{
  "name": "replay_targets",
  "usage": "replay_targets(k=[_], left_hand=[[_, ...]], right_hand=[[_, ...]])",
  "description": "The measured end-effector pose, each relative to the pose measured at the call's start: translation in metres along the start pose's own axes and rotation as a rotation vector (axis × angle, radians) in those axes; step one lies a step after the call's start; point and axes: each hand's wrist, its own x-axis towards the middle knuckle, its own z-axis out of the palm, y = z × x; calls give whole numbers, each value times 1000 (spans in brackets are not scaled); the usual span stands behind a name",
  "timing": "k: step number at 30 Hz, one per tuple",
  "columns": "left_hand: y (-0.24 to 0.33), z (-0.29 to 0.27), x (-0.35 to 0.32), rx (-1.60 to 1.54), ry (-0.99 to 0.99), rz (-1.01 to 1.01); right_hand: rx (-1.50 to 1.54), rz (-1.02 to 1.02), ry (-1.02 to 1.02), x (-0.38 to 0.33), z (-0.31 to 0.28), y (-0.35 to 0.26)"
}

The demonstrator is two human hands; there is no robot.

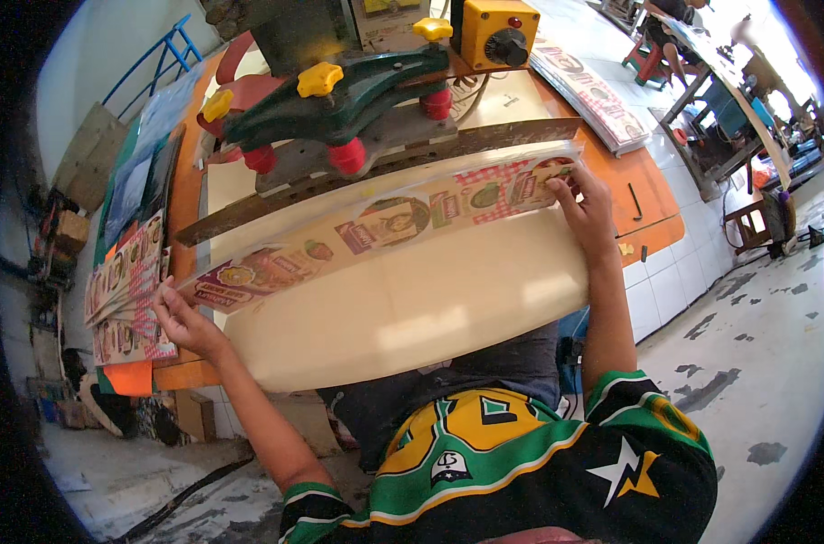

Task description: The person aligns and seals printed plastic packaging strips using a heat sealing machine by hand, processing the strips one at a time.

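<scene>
Though narrow, brown bar [484, 140] close behind strip [389, 220].

Hex key: black, L-shaped [636, 201], right of centre, lying on orange tabletop [666, 204].
Co-worker: person in dark top [673, 11], upper right, beside long worktable [692, 95].
Stools: red one [648, 66] near co-worker, upper right; brown wooden one [749, 227] at right edge.
Rail: blue metal frame [149, 57], upper left, in front of pale wall [95, 54].
Panel: worn brown board [89, 150], left, upright-ish.
Box: brown cardboard [193, 414], lower left.
Cable: thick black [190, 494], lower left, across floor.
Floor: pale, dark worn patches [709, 390], lower right; white tiles [668, 290] above.
</scene>
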Motion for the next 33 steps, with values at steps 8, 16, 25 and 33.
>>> replay_targets(k=[8,16,25,33], left_hand=[[10,4,-1,-18,-25,27],[0,-6,1,-1,-21,28],[15,2,-4,-47,58,45],[16,4,-4,-95,62,35]], right_hand=[[-12,39,-12,0,-3,-1],[9,48,-38,-1,3,-8],[-3,-5,0,0,4,-7],[-38,1,-41,0,1,3]])
